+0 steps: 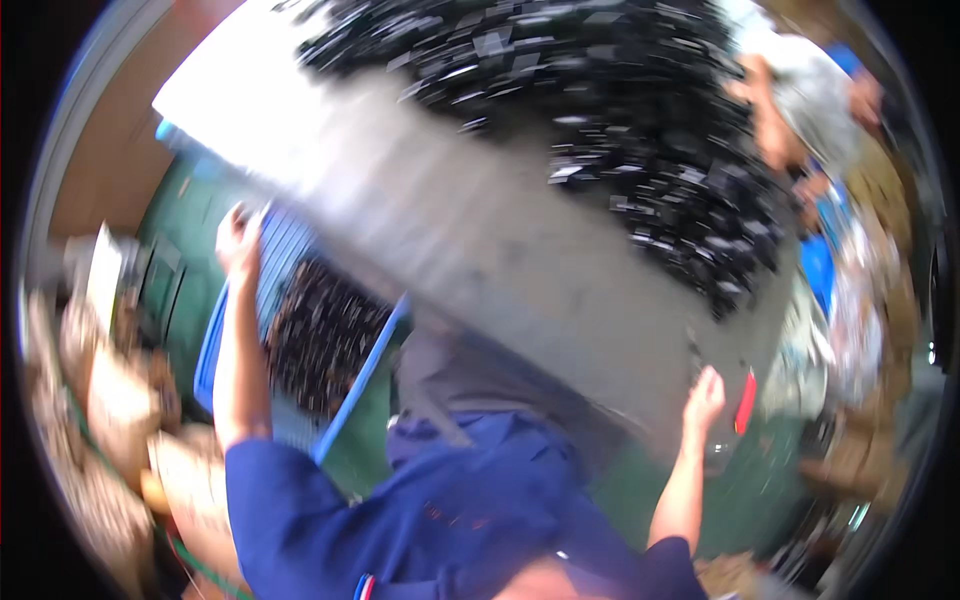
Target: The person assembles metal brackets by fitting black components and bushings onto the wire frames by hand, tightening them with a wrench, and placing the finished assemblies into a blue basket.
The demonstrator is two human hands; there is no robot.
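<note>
The picture is smeared by motion. My left hand (238, 240) is beyond the far left corner of a blue plastic crate (207, 350), its fingers curled around something small and pale that I cannot make out. Inside the crate lies a heap of small black pieces (325, 335). My right hand (705, 398) is closed by the right end of a grey tabletop (480, 250); a thin dark blurred shape shows just past its fingers. A red-handled tool (745, 402) lies right of that hand. A large pile of shiny black pieces (640, 130) covers the far part of the table.
Another person's arm (775, 115) reaches in at the far right of the table. Brown cardboard boxes or sacks (125, 400) stand at the left on a green floor (650, 490). Clear plastic bags (855, 300) and a blue item (817, 270) sit along the right side.
</note>
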